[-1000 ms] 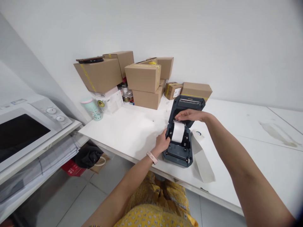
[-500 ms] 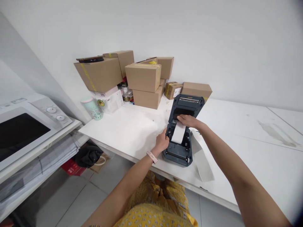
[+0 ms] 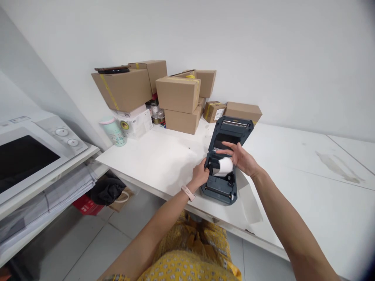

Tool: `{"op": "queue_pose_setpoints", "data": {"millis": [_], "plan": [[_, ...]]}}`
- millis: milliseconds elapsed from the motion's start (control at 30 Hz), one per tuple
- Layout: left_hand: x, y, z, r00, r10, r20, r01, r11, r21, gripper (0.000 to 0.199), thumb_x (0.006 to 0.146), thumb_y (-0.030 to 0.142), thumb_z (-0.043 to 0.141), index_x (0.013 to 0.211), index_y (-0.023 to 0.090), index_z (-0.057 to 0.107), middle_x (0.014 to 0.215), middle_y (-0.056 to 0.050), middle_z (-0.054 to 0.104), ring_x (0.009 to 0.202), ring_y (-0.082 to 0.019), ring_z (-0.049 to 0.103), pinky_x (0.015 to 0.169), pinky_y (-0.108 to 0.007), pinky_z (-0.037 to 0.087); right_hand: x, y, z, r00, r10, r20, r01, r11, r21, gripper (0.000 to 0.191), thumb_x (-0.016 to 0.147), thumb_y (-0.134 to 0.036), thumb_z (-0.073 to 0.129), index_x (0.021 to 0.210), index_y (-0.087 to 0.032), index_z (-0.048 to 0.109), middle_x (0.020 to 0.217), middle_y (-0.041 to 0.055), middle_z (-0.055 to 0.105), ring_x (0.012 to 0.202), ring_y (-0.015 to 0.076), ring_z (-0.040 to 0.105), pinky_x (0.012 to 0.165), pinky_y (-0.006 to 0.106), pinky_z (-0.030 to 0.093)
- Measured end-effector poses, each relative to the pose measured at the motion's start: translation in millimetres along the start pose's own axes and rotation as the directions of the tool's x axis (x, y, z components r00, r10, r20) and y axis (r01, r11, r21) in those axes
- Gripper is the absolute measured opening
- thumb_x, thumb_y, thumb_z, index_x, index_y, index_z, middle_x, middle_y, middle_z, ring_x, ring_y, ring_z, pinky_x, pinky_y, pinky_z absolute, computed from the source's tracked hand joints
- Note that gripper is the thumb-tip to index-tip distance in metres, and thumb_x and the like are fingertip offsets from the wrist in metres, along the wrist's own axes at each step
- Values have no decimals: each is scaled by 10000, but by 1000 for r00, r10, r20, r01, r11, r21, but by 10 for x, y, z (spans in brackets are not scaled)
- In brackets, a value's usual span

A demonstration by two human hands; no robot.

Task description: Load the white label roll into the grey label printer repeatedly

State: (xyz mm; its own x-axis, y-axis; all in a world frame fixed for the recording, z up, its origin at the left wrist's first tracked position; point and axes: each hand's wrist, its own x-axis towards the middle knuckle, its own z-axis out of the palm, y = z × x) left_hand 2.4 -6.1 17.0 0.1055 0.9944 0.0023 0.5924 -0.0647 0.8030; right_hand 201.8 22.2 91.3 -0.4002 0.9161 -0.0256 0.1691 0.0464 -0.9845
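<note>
A dark label printer (image 3: 218, 196) stands on the white table with its lid (image 3: 245, 130) tipped up and back. Inside its bay sits a white paper roll (image 3: 225, 165), turned at a slant. My left hand (image 3: 200, 175) is closed on the printer's left edge, thumb over the rim. Above the roll's right end, my right hand (image 3: 241, 158) has its fingers spread; they may be touching the roll's top, which I cannot tell. A strip of white paper (image 3: 249, 201) lies on the table to the printer's right, partly behind my right forearm.
Cardboard boxes (image 3: 177, 95) are stacked along the wall behind. A mint tumbler (image 3: 114, 132) and a white box (image 3: 137, 124) stand at the back left. On the left, a microwave (image 3: 32, 152) rests on a shelf unit. The table's front edge runs just before my body.
My right hand has come off the paper, moving right and down, and its fingers have spread. The white roll now sits slanted in the bay. My left hand keeps its hold.
</note>
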Motion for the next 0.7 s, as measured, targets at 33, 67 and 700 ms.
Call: {"op": "queue_pose_setpoints", "data": {"millis": [33,67,700], "plan": [[1,-2,1,1000,0,0,0,1000,2,646,849,162,460,1487,254,423,1328,-49,655,1182,-271,624,1040,-396,457,-10,7,-14,1000,18,12,-18,999,-45,748,938,-697,113,1478,-236,349,1330,142,644,719,192,716,780,415,584],[2,-5,3,1000,-5,2,5,1000,8,643,853,166,460,1488,258,422,1330,-46,654,1180,-269,624,1040,-395,456,-4,21,-17,999,41,20,-37,983,-178,718,957,-659,125,1469,-222,375,1300,143,663,653,177,698,760,406,585],[-6,-65,24,1000,30,-8,-31,998,-50,641,855,176,463,1486,288,423,1376,-22,622,1227,-266,599,1078,-414,433,-936,-239,-236,992,-129,-5,111,870,-481,397,729,-548,707,1015,-276,656,1067,84,698,982,292,661,858,399,530]]}}
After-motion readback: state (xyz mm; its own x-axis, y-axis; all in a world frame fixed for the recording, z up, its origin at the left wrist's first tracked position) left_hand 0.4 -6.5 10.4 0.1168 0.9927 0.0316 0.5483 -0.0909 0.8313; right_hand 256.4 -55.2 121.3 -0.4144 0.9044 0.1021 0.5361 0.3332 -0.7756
